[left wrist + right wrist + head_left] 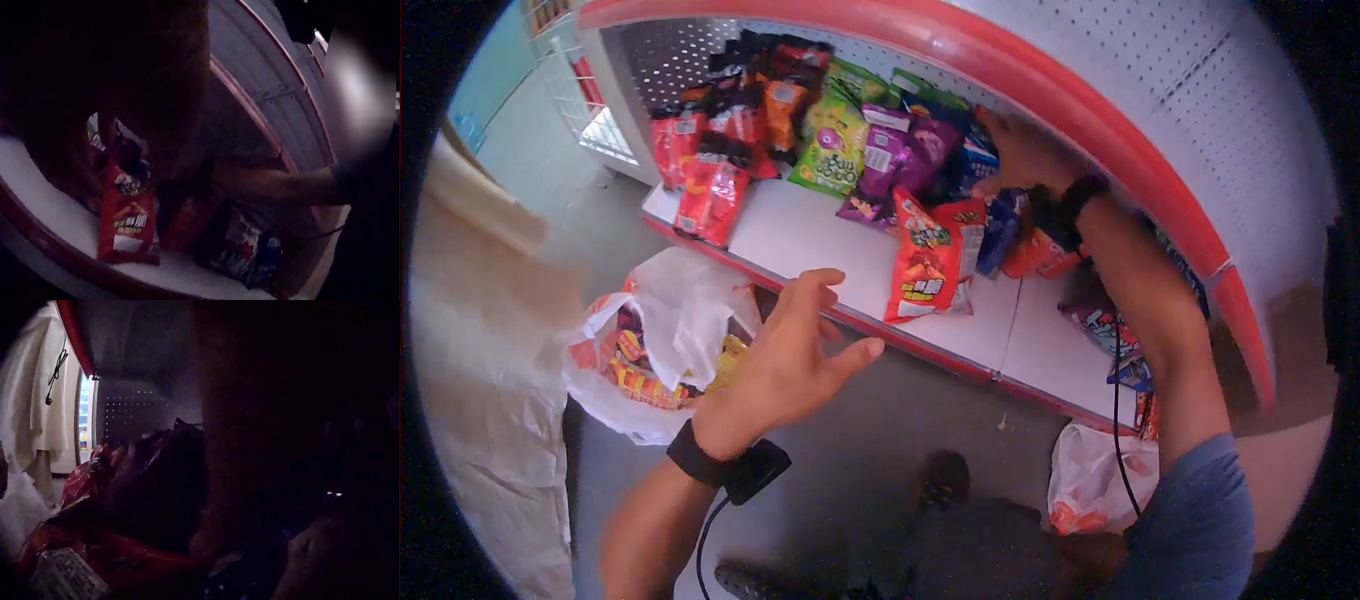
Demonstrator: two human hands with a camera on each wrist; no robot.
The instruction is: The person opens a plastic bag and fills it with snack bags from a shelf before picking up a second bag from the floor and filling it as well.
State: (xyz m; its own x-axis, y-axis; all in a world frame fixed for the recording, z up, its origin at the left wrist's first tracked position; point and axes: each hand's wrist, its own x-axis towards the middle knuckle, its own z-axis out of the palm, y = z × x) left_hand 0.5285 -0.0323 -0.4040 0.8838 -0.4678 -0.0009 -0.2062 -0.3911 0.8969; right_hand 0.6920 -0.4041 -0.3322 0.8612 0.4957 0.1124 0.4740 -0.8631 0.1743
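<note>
Red plastic snack bag (933,262): right of my open, empty left hand (785,362), long axis near-to-far; right hand (1035,158) beyond, grip indeterminable.

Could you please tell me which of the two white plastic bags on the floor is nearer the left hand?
The open white bag near the left hand, with red and yellow packets showing inside; the other white bag is near the blue sleeve.
</note>
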